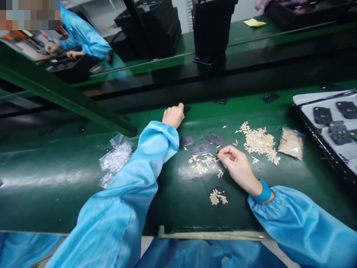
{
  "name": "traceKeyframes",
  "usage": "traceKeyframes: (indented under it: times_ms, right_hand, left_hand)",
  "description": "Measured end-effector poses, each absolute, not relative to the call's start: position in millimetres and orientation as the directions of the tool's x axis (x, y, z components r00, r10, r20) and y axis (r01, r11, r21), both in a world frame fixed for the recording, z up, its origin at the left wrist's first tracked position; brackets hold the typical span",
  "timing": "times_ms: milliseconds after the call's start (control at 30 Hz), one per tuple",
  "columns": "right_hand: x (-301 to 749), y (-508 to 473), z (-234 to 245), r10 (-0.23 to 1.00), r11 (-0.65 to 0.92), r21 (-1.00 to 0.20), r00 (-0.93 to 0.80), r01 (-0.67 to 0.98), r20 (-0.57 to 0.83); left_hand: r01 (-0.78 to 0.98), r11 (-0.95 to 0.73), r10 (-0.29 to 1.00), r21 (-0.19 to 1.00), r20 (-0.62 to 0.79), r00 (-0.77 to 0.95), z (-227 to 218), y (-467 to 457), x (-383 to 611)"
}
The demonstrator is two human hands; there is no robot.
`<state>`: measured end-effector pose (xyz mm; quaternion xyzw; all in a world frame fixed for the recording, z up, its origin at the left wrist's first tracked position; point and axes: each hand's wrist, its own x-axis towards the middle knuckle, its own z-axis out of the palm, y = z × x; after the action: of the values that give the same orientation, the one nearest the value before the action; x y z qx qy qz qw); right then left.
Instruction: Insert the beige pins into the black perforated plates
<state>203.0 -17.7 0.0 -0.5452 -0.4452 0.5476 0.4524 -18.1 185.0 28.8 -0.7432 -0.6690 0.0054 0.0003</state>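
Note:
My left hand (174, 115) reaches forward to the far part of the green surface, its fingers curled around a small black part (186, 108) that is mostly hidden. Closer to me, my right hand (237, 167) pinches a tiny dark piece (217, 153) between thumb and forefinger; its exact kind is too small to make out. Flat dark plates with holes lie between the hands, among them one plate (201, 149) and another plate (215, 139). Just below them is a scatter of small beige strips (201, 165). A small heap of beige and dark bits (218, 196) sits nearer to me.
A larger beige pile (259, 143) and a filled clear bag (291, 143) lie right, beside a tray (309, 128) of black parts. Clear plastic bags (115, 160) lie left, near a green post (69, 93). Black bins (213, 26) and a co-worker's blue sleeve (89, 37) are behind.

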Motion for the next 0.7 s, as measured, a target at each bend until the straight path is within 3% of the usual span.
traceKeyframes:
  times_ms: [133,267,367,433,500,567,633,700]
  right_hand:
    - [203,-19,-2,0.978,-0.208,-0.978,-0.004,-0.019,-0.208]
    - [202,-19,-3,0.974,-0.227,-0.974,-0.009,-0.004,-0.227]
    - [201,-19,-2,0.973,-0.228,-0.973,-0.023,0.017,-0.229]
    - [200,-19,-2,0.975,-0.219,-0.975,-0.045,0.031,-0.220]
    - [198,-19,-1,0.976,-0.205,-0.978,-0.063,0.038,-0.207]
    - [198,-20,-1,0.978,-0.191,-0.981,-0.082,0.044,-0.194]
    - [197,-21,0,0.979,-0.175,-0.983,-0.098,0.049,-0.179]
    - [197,-22,1,0.980,-0.156,-0.986,-0.114,0.062,-0.162]
  left_hand:
    - [0.977,-0.189,0.982,0.096,0.033,0.186,62,153,-44]
    - [0.915,-0.192,0.947,0.355,-0.178,0.268,73,86,-80]
    - [0.918,-0.131,0.915,0.374,-0.310,0.257,62,40,-94]
    - [0.941,-0.109,0.958,0.321,-0.218,0.185,53,22,-91]
    - [0.913,-0.078,0.992,0.399,-0.064,0.112,48,13,-78]
    - [0.752,-0.013,0.995,0.659,-0.066,0.075,43,10,-55]
    - [0.398,0.175,0.951,0.901,-0.260,0.170,36,9,-29]
    - [0.105,0.326,0.916,0.940,-0.341,0.212,25,8,-5]
